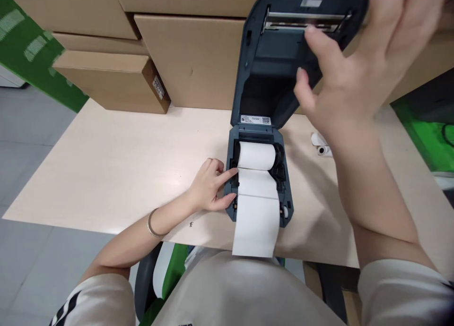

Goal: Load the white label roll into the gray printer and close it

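The printer (257,132) sits on the table (170,151), likely stiff and fairly heavy, best held by both sides, its long axis running away from the person. Its raised lid (276,47) looks rigid, suited to a rim hold; the right hand (354,85) is at it, grip unclear. The left hand (207,189) has thumb and forefinger apart beside the paper (256,227), light, easily creased, loose end toward the person.

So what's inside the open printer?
The printer holds a white paper roll, its strip running out over the front edge. A black holder shows at the roll's right end; anything beneath roll and strip is covered.
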Motion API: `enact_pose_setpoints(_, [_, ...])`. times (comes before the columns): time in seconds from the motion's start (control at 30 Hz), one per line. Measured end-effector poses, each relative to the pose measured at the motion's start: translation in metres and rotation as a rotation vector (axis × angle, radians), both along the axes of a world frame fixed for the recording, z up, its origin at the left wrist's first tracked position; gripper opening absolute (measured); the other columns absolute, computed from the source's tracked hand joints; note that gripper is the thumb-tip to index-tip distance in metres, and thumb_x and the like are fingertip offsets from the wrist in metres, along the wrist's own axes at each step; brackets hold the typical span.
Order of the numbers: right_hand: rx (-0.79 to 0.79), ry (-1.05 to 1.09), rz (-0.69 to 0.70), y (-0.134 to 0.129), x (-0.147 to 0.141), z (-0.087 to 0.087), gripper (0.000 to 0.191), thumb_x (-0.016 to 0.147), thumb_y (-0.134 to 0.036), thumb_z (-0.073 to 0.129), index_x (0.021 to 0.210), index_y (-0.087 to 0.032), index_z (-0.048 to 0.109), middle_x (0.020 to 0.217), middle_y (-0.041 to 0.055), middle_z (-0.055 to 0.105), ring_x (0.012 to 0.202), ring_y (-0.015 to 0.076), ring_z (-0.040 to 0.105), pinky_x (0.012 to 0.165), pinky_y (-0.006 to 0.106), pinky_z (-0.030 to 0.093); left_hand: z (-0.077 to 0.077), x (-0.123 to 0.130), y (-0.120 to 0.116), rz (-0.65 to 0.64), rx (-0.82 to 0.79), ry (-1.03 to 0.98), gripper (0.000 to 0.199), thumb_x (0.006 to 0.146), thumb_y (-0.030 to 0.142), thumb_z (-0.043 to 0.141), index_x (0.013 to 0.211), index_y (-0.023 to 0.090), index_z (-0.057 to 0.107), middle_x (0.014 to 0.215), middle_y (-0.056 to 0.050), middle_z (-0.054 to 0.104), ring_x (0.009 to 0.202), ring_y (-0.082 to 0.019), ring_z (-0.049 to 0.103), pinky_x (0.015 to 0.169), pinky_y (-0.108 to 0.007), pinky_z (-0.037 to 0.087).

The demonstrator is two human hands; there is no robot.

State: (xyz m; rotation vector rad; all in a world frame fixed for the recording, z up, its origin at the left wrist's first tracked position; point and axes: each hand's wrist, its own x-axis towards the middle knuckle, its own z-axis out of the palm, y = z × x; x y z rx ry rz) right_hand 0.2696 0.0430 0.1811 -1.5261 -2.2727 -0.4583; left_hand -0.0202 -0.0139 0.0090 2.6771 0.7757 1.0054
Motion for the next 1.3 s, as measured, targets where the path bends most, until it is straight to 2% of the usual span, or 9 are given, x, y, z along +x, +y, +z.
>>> enact_pose_setpoints(0.1, [0.237, 0.001, -0.078, -0.003, -0.015, -0.027, 0.061, 0.104, -0.044, 0.047, 0.158, -0.016, 0.050, 0.173, 0.0163, 0.029, 0.164, 0.0439, 0.018, 0.130, 0.064, 0.020, 0.004, 0.001, 0.001, -0.051, -0.103, 0.014, 0.061, 0.101, 0.063, 0.036, 0.130, 0.015, 0.060, 0.088, -0.004, 0.047, 0.077, -0.023, 0.050, 0.065, -0.036, 0.049])
enact_pose_setpoints(0.23, [-0.060, 0.004, 0.169, -0.022, -0.045, -0.080, 0.052, 0.094, -0.038, 0.057, 0.139, -0.013, 0.066, 0.142, 0.0162, 0.066, 0.137, 0.0364, 0.060, 0.118, 0.054, 0.044, 0.006, 0.001, 0.002, -0.085, -0.161, 0.030, 0.058, 0.102, 0.064, 0.036, 0.125, 0.016, 0.057, 0.087, -0.002, 0.047, 0.067, -0.019, 0.048, 0.058, -0.032, 0.047])
enact_pose_setpoints(0.37, [-0.351, -0.026, 0.182, -0.033, -0.054, -0.102, 0.078, 0.083, -0.049, 0.067, 0.145, -0.002, 0.058, 0.127, 0.0237, 0.071, 0.111, 0.0380, 0.069, 0.100, 0.053, 0.051, 0.005, 0.000, 0.005, -0.119, -0.162, 0.018, 0.053, 0.102, 0.061, 0.037, 0.123, 0.017, 0.056, 0.088, -0.002, 0.048, 0.065, -0.017, 0.047, 0.057, -0.031, 0.048])
enact_pose_setpoints(0.6, [-0.479, -0.030, 0.254, -0.017, -0.043, -0.101, 0.059, 0.073, -0.044, 0.072, 0.123, -0.012, 0.069, 0.106, 0.0115, 0.077, 0.102, 0.0294, 0.073, 0.128, 0.053, 0.031, 0.001, 0.001, 0.011, -0.120, -0.189, 0.051, 0.048, 0.097, 0.062, 0.038, 0.114, 0.020, 0.055, 0.087, -0.002, 0.046, 0.065, -0.018, 0.047, 0.057, -0.031, 0.049])
enact_pose_setpoints(0.77, [-0.290, 0.129, 0.312, -0.023, -0.038, -0.105, 0.057, 0.074, -0.042, 0.068, 0.125, -0.016, 0.065, 0.118, 0.0101, 0.075, 0.105, 0.0301, 0.073, 0.135, 0.059, 0.019, 0.001, 0.002, 0.011, -0.115, -0.150, 0.041, 0.050, 0.100, 0.062, 0.032, 0.115, 0.019, 0.054, 0.087, -0.001, 0.045, 0.064, -0.018, 0.047, 0.055, -0.031, 0.048])
enact_pose_setpoints(0.93, [-0.127, 0.343, 0.273, -0.051, -0.023, -0.092, 0.059, 0.075, -0.048, 0.072, 0.126, -0.021, 0.061, 0.116, 0.0099, 0.075, 0.107, 0.0341, 0.073, 0.131, 0.067, 0.028, 0.001, 0.002, 0.011, -0.123, -0.157, 0.043, 0.051, 0.101, 0.063, 0.031, 0.116, 0.019, 0.053, 0.088, -0.002, 0.046, 0.066, -0.019, 0.049, 0.056, -0.032, 0.049])
enact_pose_setpoints(1.1, [0.089, 0.497, 0.241, -0.076, 0.013, -0.057, 0.069, 0.076, -0.047, 0.082, 0.136, -0.023, 0.057, 0.123, 0.0133, 0.071, 0.112, 0.0343, 0.071, 0.110, 0.055, 0.055, -0.002, 0.001, 0.011, -0.139, -0.198, 0.032, 0.048, 0.100, 0.061, 0.035, 0.116, 0.020, 0.053, 0.090, -0.003, 0.048, 0.068, -0.019, 0.049, 0.058, -0.033, 0.050])
enact_pose_setpoints(1.2, [0.051, 0.367, 0.156, -0.076, 0.043, -0.046, 0.068, 0.075, -0.046, 0.085, 0.134, -0.021, 0.062, 0.123, 0.0156, 0.072, 0.109, 0.0338, 0.072, 0.090, 0.047, 0.060, -0.002, 0.001, 0.011, -0.139, -0.191, 0.023, 0.048, 0.100, 0.061, 0.034, 0.117, 0.020, 0.053, 0.089, -0.002, 0.047, 0.069, -0.020, 0.049, 0.059, -0.033, 0.051])
enact_pose_setpoints(1.3, [-0.110, 0.238, 0.033, -0.067, 0.064, -0.051, 0.065, 0.078, -0.051, 0.080, 0.134, -0.022, 0.064, 0.125, 0.0140, 0.072, 0.107, 0.0331, 0.072, 0.086, 0.045, 0.058, -0.002, 0.002, 0.011, -0.133, -0.171, 0.018, 0.048, 0.101, 0.061, 0.033, 0.117, 0.020, 0.053, 0.089, -0.002, 0.047, 0.069, -0.019, 0.049, 0.058, -0.032, 0.050])
